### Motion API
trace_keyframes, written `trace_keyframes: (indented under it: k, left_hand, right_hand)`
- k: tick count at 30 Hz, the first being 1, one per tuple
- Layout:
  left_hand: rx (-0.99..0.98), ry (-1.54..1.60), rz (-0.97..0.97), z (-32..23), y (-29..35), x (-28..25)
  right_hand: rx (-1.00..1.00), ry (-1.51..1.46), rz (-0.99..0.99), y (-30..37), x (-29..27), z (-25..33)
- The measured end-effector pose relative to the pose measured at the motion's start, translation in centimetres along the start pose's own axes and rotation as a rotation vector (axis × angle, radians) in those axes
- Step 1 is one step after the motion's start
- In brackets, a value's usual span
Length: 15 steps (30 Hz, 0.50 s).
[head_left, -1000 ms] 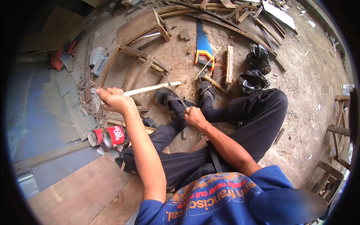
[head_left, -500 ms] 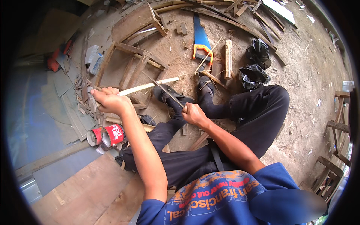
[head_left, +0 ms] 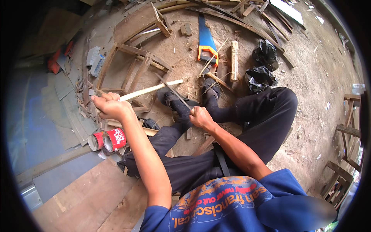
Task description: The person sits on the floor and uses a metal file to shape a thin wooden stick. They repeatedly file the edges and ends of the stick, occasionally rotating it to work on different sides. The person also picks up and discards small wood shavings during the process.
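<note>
While the left hand gripped a pale strip above the floor and the right hand clenched a thin blade, the blade crossed the strip near its free end; shallow strokes, angled clear of the left foot, seemed wisest. A saw lay toward the floor's far edge, right of a wooden frame.

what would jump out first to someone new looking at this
Probably the blue-bladed saw with its orange and black handle, lying on the ground beyond the feet. Then the centre: the left hand grips a pale strip, while the right hand holds a thin blade that crosses it in view. Two red cans also stand out at left, below the left hand.
</note>
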<state>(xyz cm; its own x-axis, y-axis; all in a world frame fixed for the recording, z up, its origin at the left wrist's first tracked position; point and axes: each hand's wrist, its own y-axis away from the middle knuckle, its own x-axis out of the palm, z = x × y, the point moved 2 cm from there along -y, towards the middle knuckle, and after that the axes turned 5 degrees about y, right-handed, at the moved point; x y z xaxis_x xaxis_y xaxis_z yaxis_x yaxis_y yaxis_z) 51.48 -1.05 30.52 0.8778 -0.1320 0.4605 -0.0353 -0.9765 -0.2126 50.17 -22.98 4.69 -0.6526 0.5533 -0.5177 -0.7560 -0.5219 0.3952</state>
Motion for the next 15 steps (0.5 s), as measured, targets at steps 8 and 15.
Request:
trace_keyframes:
  k: [8, 15]
  left_hand:
    - [-0.034, -0.005, 0.028, -0.3, 0.9, 1.4]
    - [-0.016, 0.066, 0.114, 0.4, 0.2, 1.0]
  right_hand:
    - [0.117, 0.040, 0.020, -1.2, 0.7, -2.8]
    - [0.205, 0.064, 0.059, -1.8, 0.5, -4.2]
